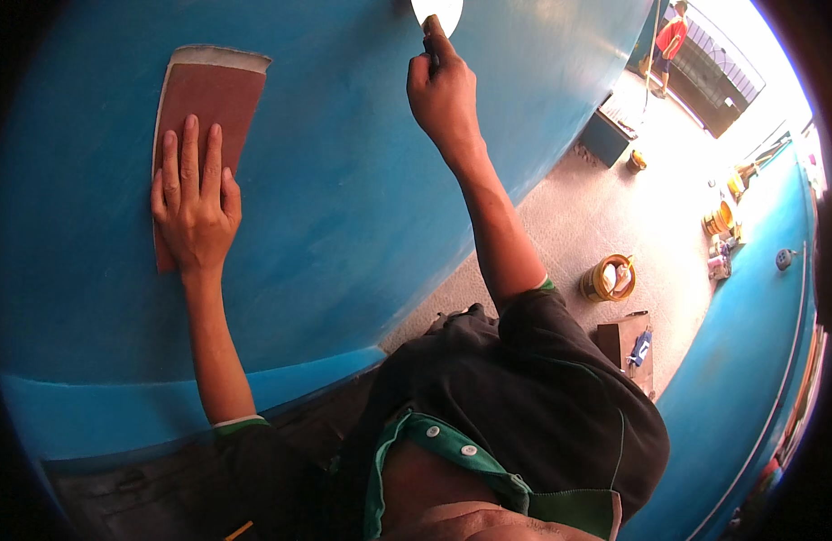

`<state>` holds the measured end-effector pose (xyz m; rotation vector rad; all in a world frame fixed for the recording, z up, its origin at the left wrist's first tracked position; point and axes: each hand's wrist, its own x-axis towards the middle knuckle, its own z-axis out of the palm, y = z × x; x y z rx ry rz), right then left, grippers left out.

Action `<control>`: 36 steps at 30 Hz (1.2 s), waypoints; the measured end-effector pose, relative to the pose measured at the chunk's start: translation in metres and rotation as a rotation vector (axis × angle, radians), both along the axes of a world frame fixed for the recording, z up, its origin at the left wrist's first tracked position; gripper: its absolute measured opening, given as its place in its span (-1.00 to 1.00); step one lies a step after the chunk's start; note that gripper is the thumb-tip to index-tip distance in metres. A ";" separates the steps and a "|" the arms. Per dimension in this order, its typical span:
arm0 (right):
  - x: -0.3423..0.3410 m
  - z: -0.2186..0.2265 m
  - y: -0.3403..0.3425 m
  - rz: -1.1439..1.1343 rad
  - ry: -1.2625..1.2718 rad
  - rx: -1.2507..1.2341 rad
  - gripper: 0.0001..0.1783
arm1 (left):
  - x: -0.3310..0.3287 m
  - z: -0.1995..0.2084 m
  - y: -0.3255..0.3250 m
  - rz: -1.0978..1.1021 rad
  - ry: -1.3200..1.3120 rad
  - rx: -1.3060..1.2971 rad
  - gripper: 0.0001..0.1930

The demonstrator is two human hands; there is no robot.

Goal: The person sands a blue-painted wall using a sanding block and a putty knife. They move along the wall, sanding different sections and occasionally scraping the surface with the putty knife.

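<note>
Look, on the left a reddish-brown sheet (219,99) lies flat against a big blue wall (335,171). It is taller than it is wide, and a pale strip shows along its top. The person's left hand (197,212) is spread over its lower part. The fingers are long and open, pointing up, with small gaps between them. They pinch nothing; they seem to press flat so the sheet won't slip.

Next, the right hand (445,95) is up high, well apart from the sheet. Its fingers are curled around the dark handle of a white tool (441,13). 1 finger points up along the handle, maybe to steady it. The tool's top is cut off, so nobody can tell its full shape.

Farther right, a blue box (603,138) stands on the floor (542,225). Nearer, a yellow bucket (589,287) has pale lumps inside, maybe rags or bags. Its wide, open top probably makes them easy to grab. Just beside it, a brown box (611,341) holds up a dark blue cloth (641,349), perhaps to keep it off the ground. A small yellow pot (638,162) sits near the blue box. Last, another yellow bucket (718,219) stands far right; what's in those 2 is too small to tell.
</note>
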<state>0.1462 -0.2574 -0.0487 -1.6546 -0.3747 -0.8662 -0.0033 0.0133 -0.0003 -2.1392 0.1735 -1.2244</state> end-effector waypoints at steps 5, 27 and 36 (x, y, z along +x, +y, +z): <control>0.002 -0.013 0.006 -0.007 -0.114 -0.028 -0.41 | 0.000 -0.002 -0.001 0.009 -0.007 -0.002 -0.55; 0.000 -0.017 -0.013 0.052 -0.030 -0.109 -0.41 | -0.001 -0.007 0.002 0.055 -0.013 0.016 -0.59; -0.001 -0.011 -0.007 0.115 -0.003 -0.034 -0.38 | 0.000 -0.010 0.007 0.050 -0.035 0.040 -0.59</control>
